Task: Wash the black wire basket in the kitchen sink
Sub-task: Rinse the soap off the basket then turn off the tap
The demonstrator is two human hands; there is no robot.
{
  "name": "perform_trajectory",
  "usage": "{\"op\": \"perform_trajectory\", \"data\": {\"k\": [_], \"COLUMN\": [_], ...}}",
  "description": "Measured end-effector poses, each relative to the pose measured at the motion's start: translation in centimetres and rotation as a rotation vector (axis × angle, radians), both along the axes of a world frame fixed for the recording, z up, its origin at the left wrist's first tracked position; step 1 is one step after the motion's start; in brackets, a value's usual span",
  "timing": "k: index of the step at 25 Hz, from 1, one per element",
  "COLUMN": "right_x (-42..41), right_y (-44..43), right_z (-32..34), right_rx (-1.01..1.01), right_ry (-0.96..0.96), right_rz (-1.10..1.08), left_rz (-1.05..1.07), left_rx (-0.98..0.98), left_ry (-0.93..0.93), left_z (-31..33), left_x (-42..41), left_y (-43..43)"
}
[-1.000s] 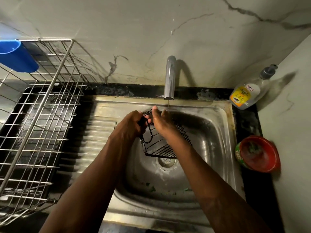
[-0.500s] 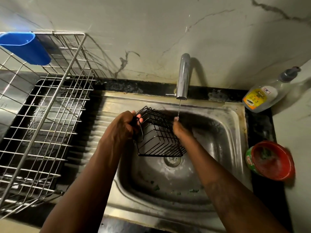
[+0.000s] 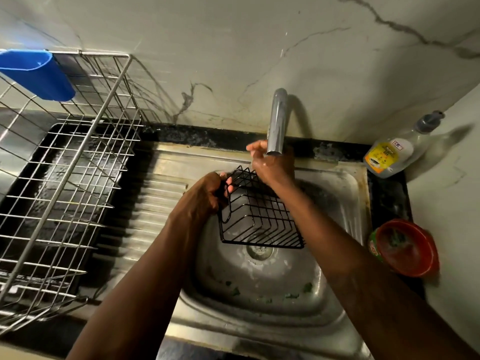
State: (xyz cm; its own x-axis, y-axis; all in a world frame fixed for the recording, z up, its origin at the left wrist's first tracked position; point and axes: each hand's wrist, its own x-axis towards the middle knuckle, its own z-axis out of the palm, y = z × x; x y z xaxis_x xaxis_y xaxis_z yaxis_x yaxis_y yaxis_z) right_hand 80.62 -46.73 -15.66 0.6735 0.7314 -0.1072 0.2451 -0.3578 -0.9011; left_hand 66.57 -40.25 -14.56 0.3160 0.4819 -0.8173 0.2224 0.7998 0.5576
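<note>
The black wire basket [image 3: 259, 216] hangs tilted over the steel sink [image 3: 345, 183], above the drain. My left hand [image 3: 207, 196] grips its left edge. Higher up, behind the chrome tap [image 3: 276, 120], my right hand [image 3: 270, 162] has its wet fingers spread loosely under the spout and holds nothing. The forearm crosses over the basket's upper right part. No water stream shows at the spout.
A steel wire dish rack [image 3: 65, 178] with a blue plastic cup holder [image 3: 39, 74] stands to the left. A soap bottle [image 3: 394, 152] and a red bowl [image 3: 407, 248] sit on the black ledge at the right. Green scraps lie in the sink basin.
My right hand has left the basket and risen to the tap spout. The thin water stream seen earlier is gone. My left hand keeps holding the basket.
</note>
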Motion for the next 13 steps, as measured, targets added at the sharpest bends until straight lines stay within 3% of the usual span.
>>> {"op": "perform_trajectory", "data": {"k": [2,4,6,13], "right_x": [1.9,3.1,3.9,4.8], "right_y": [0.9,1.1,0.9,-2.5], "right_z": [1.2,2.5,3.1,1.6], "right_rx": [-0.016,-0.253,-0.320,0.030], "right_ry": [-0.065,-0.185,-0.114,0.203], "right_rz": [0.086,0.275,0.410,0.092], "left_rz": [-0.033,-0.039,-0.029,-0.100], "left_rx": [0.007,0.015,0.019,0.059], "left_ry": [-0.001,0.015,0.007,0.011], "left_z": [0.3,0.5,0.6,1.8], "left_x": [0.2,0.0,-0.5,-3.3], "left_y": [-0.1,-0.1,0.4,2.1]}}
